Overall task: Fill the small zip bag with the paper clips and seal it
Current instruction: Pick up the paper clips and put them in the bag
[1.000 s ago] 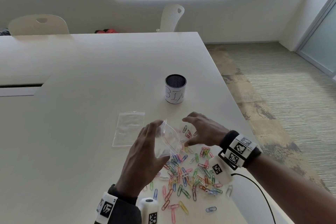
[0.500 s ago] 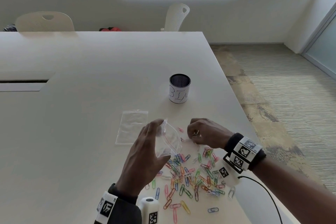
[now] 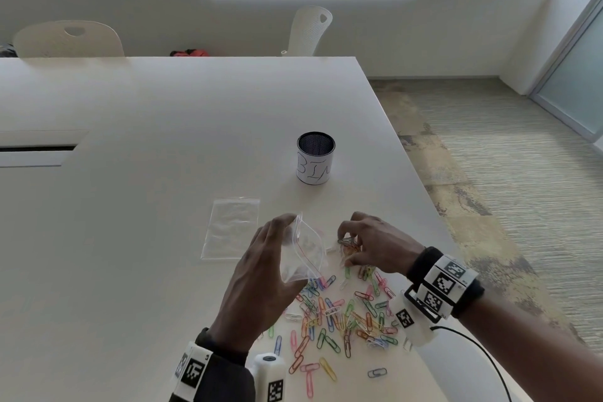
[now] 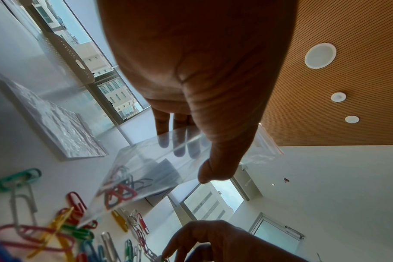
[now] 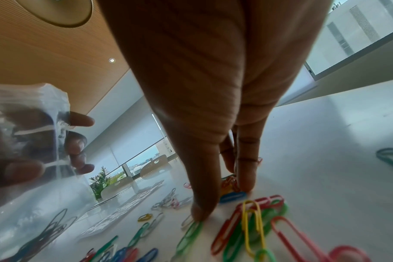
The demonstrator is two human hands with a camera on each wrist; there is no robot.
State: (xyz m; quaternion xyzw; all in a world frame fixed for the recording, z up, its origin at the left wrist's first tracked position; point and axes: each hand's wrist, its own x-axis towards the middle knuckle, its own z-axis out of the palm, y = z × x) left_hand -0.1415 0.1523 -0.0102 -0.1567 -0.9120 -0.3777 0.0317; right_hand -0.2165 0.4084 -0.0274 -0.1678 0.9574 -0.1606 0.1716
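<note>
My left hand holds a small clear zip bag with a red seal line, mouth open toward the right, just above the table. A few clips lie inside the bag. My right hand is to the right of the bag, fingers curled down onto the table, pinching a small bunch of paper clips. In the right wrist view the thumb and fingers close round the bunch. A spread of coloured paper clips lies on the table in front of both hands.
A second, flat clear zip bag lies on the table left of my hands. A mesh cup with a white label stands farther back. The table's right edge runs close to my right hand. White chairs stand beyond the table.
My right hand has drawn its spread fingers together over the far clips and gathered a bunch into a pinch. The left hand has kept the bag in the same place.
</note>
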